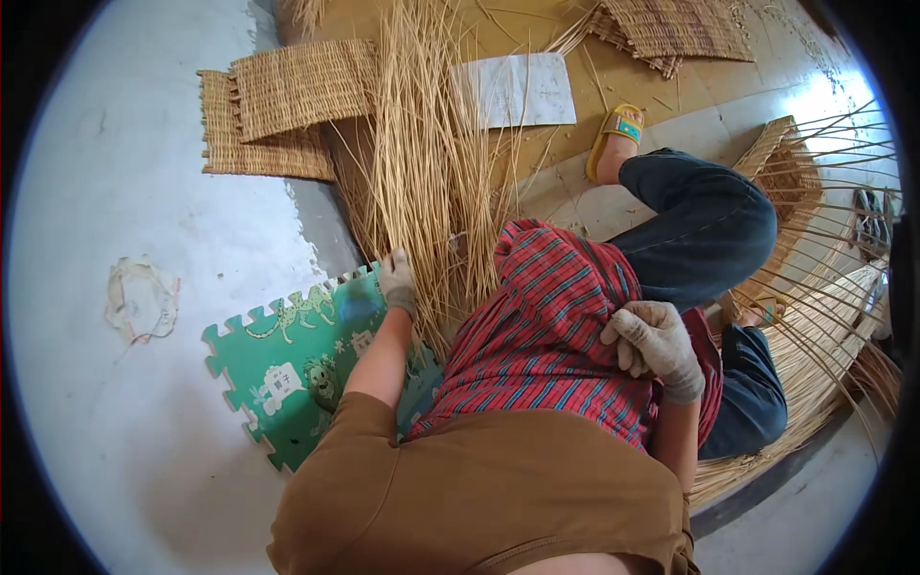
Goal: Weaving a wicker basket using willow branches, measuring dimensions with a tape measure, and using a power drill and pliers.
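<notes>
My left hand (396, 278), in a pale work glove, lies at the edge of a long bundle of dry straw stalks (422, 125). Its fingers look stretched out and touch the outermost stalks; no stalk shows inside the hand. Beneath that arm is a green foam puzzle mat (278, 359) with animal pictures. Over my lap my right hand (656, 347), also gloved, is closed with its fingers curled inward, and nothing shows in it. Red checked cloth (546, 326) covers my lap below that hand.
Two woven straw panels (307, 86) overlap at the upper left, with more woven panels (676, 34) at the upper right. A white sheet (527, 91) lies beside the bundle. At right stand a partly woven basket (791, 182) with splayed stakes and loose straw (815, 335). A whitish ring-shaped thing (142, 299) lies left.
</notes>
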Tool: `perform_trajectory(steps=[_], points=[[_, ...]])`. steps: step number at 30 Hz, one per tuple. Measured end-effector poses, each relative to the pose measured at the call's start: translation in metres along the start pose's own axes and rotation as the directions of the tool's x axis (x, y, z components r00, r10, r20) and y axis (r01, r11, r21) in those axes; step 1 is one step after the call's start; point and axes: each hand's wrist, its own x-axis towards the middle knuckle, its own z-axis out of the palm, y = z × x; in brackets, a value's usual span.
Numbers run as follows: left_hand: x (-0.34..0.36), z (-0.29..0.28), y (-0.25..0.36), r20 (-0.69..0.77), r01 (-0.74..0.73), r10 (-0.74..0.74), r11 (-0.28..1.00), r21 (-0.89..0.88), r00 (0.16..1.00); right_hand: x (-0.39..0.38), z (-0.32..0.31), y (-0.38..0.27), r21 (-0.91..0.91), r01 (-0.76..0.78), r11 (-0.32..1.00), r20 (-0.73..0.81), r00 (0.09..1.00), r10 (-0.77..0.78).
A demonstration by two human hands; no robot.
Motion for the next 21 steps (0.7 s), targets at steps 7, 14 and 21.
perform_trajectory(steps=[7, 14, 21], points=[[-0.040, -0.029, 0.011, -0.139, 0.004, -0.045, 0.960, -0.281, 0.989, -0.006, -0.002, 0.013, 0.012, 0.094, 0.996, 0.010, 0.996, -0.094], [-0.010, -0.023, 0.062, -0.003, -0.304, 0.312, 0.921, -0.244, 0.950, -0.010, -0.004, 0.030, 0.057, 0.198, 0.978, -0.022, 0.980, -0.197], [0.063, 0.000, 0.148, 0.033, -0.429, 0.483, 0.806, -0.408, 0.875, -0.007, 0.003, 0.040, 0.078, 0.271, 0.959, -0.083, 0.961, -0.265]])
